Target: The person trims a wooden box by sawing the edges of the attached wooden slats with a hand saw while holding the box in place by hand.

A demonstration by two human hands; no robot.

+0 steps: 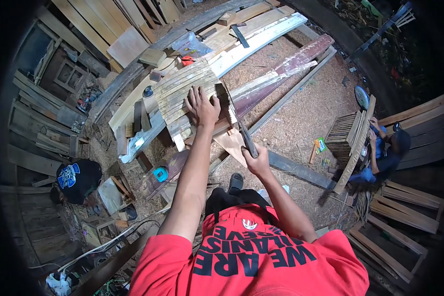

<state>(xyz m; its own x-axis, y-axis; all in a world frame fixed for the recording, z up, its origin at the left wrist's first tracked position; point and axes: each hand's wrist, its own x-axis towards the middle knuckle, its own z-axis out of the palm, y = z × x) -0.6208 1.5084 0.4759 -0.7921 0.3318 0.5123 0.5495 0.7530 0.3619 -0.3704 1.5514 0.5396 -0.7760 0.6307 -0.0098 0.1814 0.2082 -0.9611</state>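
My left hand [202, 107] lies with its fingers spread on a slatted wooden panel [175, 93], pressing on its top. In my right hand [256, 160] is the handle of a hand saw [248, 140], closed in my fingers. The saw's toothed blade runs up along the right edge of the panel, and part of it is hard to make out. Just below the panel, a pale tapered board [232, 145] sticks out near my right hand. Planks lie underneath the panel and hold it off the ground.
A white-painted plank [261, 42], a maroon beam [291, 61] and a try square [240, 35] lie beyond. A teal tape measure [160, 173] rests to the left. One person [385, 153] sits at right by a slatted crate [345, 130]; another [79, 181] is at left.
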